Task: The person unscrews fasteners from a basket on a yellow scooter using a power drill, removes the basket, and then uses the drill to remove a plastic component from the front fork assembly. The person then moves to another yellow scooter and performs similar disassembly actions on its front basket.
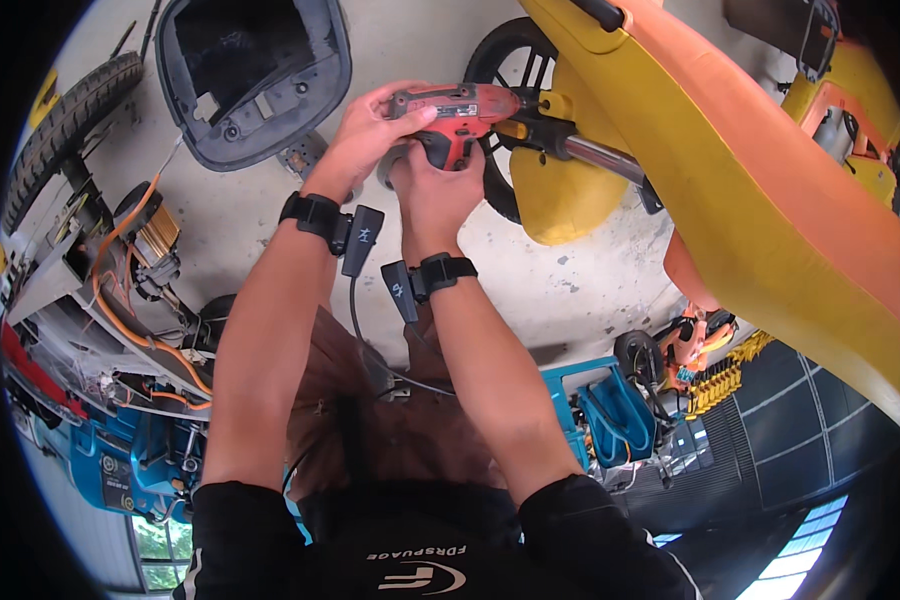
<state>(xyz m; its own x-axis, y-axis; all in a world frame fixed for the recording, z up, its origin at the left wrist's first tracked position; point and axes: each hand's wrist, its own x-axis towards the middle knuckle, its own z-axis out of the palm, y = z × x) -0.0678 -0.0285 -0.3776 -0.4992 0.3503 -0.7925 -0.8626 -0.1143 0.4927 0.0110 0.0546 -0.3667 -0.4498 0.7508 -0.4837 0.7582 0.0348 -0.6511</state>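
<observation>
A red cordless drill (462, 122) is held level in both hands. My right hand (442, 195) wraps round its grip from below, with fingers near the trigger. Over the back of the drill body lies my left hand (375, 130), its thumb pressed on the side. The drill's nose points right, at a yellow bracket (553, 104) by the front fork (602, 157) of a yellow and orange scooter; whether the tip touches it I cannot tell. Behind the fork are a black spoked wheel (490, 72) and a yellow fender (565, 205).
The scooter's long yellow and orange body panel (730, 170) fills the right. A dark grey plastic housing (320, 75) stands at the upper left. Further left are a tire (75, 125) and a frame with an orange cable (98, 262). Blue scooter parts (610, 415) lie behind me on the right.
</observation>
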